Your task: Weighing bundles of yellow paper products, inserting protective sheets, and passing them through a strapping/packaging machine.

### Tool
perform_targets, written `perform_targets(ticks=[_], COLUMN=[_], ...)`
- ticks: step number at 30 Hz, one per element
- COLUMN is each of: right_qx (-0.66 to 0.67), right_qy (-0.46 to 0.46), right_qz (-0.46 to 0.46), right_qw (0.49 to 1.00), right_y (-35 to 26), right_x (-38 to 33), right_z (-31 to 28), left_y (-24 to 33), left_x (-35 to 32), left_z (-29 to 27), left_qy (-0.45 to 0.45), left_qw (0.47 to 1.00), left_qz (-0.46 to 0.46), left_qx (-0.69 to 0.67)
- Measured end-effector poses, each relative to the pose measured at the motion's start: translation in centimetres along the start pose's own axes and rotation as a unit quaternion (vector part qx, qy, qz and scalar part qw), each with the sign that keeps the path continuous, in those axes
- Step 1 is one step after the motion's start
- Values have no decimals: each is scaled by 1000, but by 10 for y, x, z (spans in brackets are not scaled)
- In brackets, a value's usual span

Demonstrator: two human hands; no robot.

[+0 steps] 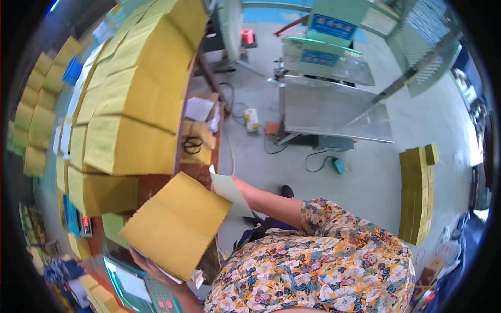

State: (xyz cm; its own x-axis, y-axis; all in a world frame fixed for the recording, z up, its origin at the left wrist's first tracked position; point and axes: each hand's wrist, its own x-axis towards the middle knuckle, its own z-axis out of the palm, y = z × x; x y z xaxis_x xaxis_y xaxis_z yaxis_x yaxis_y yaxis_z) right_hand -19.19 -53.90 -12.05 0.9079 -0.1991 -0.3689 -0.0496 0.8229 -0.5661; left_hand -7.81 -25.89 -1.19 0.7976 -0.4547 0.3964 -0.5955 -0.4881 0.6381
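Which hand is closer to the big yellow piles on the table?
Left. The left hand grips the yellow bundle on the table side, below the yellow stacks. The right hand, holding a pale sheet, is farther.

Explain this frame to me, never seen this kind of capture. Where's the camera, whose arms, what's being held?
One view only: a fisheye camera worn on a person's head, looking down, so straight edges bend near the rim. The floral sleeves are the wearer's own. The left hand supports a thick yellow paper bundle from below; the right hand, largely hidden behind it, holds a pale green sheet. On the left, a table carries stacked yellow bundles and black scissors. Beyond stands a green machine; another yellow stack sits on the floor.
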Motion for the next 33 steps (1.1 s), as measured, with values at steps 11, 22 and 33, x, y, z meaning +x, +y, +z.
perform_targets(ticks=[11,22,33], right_qx=[61,109,44], right_qy=[304,303,302], right_qz=[-206,-166,-82], right_qw=[928,932,949], right_y=[-156,-264,-258], right_x=[-250,-362,-324], right_z=[-250,-468,-499], left_y=[182,214,229], left_x=[-34,-105,-76], left_z=[340,604,558], left_qy=[-191,-372,-421], left_qw=[928,597,749], left_qz=[146,-275,-189], left_qx=[-283,-656,-476])
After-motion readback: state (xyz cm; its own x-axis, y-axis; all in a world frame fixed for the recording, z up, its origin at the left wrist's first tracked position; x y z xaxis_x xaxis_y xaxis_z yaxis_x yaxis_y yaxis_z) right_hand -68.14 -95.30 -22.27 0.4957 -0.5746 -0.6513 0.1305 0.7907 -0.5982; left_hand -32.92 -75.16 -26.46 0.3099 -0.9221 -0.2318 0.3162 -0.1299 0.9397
